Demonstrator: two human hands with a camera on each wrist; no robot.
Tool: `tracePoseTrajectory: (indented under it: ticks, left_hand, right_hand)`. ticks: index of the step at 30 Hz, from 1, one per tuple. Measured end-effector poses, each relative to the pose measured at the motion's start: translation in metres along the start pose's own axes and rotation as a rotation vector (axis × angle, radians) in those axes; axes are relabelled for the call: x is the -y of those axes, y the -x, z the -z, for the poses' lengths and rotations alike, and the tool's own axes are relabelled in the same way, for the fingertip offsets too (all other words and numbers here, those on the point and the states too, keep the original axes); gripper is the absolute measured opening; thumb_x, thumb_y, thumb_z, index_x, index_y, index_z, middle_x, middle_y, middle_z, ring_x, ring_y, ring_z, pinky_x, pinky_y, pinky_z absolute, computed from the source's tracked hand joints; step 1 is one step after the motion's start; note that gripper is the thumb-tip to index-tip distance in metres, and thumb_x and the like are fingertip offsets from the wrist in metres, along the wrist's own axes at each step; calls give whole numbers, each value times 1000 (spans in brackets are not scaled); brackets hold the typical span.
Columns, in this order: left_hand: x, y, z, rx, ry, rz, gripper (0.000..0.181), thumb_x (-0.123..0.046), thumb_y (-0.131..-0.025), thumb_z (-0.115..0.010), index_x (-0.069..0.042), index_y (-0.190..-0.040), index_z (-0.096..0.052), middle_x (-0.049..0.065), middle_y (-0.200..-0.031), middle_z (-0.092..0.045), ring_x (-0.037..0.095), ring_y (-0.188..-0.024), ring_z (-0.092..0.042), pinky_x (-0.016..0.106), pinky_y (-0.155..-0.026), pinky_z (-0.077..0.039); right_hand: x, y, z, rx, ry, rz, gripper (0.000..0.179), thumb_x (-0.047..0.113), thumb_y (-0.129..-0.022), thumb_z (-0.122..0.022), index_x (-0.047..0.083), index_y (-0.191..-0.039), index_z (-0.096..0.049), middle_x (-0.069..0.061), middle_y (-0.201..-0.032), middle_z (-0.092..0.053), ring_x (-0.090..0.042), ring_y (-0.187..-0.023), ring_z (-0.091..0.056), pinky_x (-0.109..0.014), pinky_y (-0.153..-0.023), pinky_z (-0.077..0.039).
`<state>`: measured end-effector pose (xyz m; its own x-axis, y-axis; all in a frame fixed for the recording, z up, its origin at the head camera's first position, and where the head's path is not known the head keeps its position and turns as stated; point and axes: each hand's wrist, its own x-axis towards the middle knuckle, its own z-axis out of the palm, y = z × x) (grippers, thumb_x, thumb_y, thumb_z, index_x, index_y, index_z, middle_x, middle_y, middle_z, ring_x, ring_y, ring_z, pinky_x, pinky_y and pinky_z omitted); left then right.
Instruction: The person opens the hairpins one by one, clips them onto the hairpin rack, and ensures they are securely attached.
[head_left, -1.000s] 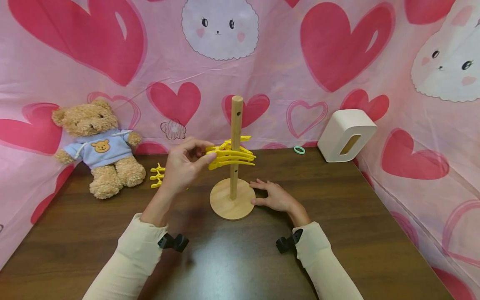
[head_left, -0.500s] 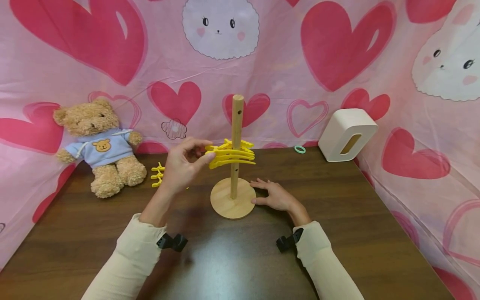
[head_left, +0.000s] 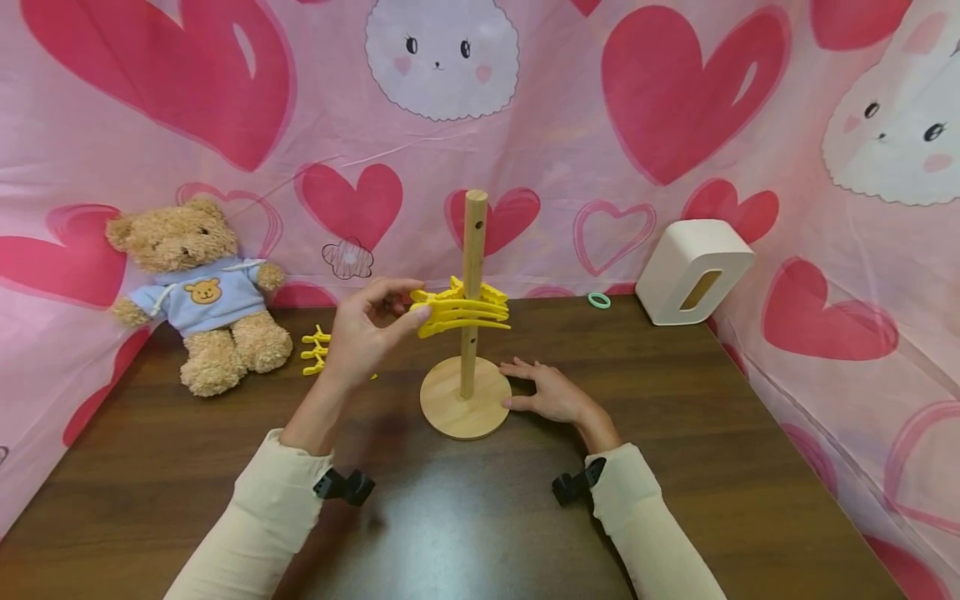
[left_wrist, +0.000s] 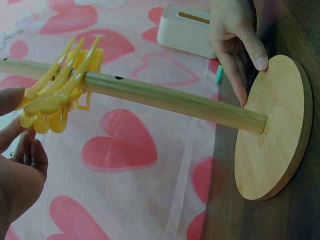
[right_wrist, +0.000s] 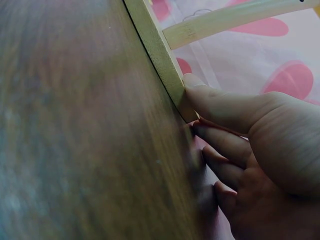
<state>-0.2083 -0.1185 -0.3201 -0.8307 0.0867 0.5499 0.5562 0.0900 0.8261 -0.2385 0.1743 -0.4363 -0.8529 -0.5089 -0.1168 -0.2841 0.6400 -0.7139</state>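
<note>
In my head view, the yellow hair clips straddle the upright wooden post, long axes nearly level, tips toward 3 o'clock. My left hand pinches their handle ends at 9 o'clock; my right hand, fingers loosely extended, touches the round base at 3 o'clock.
</note>
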Motion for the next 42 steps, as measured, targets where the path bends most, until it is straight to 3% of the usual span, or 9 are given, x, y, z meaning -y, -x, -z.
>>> tracePoseTrajectory:
  ticks: [8,20,30,35,42]
  left_hand:
    - [-4,1,0,8,6,70,30,5,-87,-75,9,-116,-69,6,-95,-61,18,-87,-52,21,-78,-47]
    - [-3,2,4,41,6,83,39,4,-84,-77,5,-122,-67,6,-101,-62,19,-87,-54,22,-77,-49]
    - [-2,5,10,57,-5,71,40,3,-83,-78,4,-122,-68,9,-107,-65,33,-91,-54,22,-78,-50]
    - [0,6,15,56,6,61,39,4,-84,-78,4,-121,-69,11,-109,-66,34,-92,-53,22,-79,-51]
    - [2,11,25,86,-16,78,36,1,-87,-76,3,-122,-68,13,-116,-68,24,-95,-56,21,-85,-51]
  right_hand:
    - [0,1,0,-2,-6,-2,62,29,-95,-73,10,-150,-51,-16,-159,-37,-52,-147,-16,-66,-117,-7]
    - [1,1,1,-1,-3,-9,62,29,-95,-73,10,-150,-51,-14,-158,-38,-51,-148,-15,-66,-117,-6]
    - [0,2,0,-7,-5,2,62,29,-95,-74,10,-149,-52,-15,-158,-39,-52,-147,-16,-67,-117,-6]
    - [0,1,0,-5,-2,-9,62,30,-95,-73,11,-149,-52,-15,-158,-38,-52,-147,-16,-66,-117,-7]
    - [0,0,0,-5,2,-13,62,30,-95,-73,11,-149,-52,-16,-159,-37,-53,-147,-16,-66,-117,-7]
